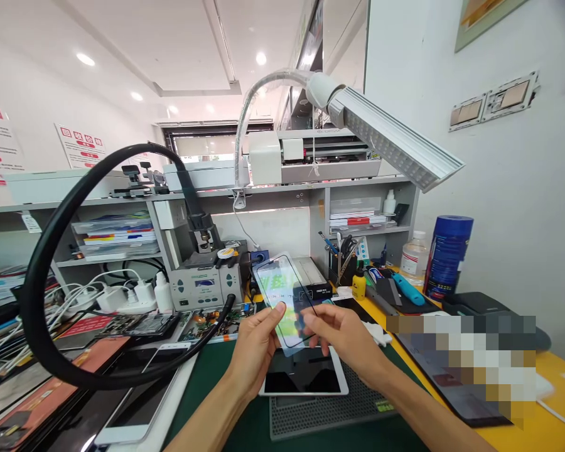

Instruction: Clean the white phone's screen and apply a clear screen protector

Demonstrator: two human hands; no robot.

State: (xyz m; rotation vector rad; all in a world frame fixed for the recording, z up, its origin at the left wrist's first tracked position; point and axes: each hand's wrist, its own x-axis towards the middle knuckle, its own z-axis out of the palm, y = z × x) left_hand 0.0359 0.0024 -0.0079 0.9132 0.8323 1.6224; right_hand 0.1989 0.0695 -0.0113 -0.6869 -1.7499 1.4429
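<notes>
A clear screen protector (277,279) with a thin black border and green printing on it is held tilted in front of me. My left hand (258,333) grips its lower left side, thumb on the face. My right hand (333,325) is closed at its lower right edge, thumb and fingers pinching there. Below both hands lies a white-framed tablet (304,376) with a dark, glossy screen, apart from the protector. It rests on a grey perforated mat (287,422) over the green work surface (207,395).
A black hose (31,295) loops across the left, beside a grey soldering station (204,285). A white phone (139,402) and circuit boards lie left. Right are a yellow bottle (358,284), blue can (447,257) and large dark tablet (445,376). A lamp (400,135) hangs overhead.
</notes>
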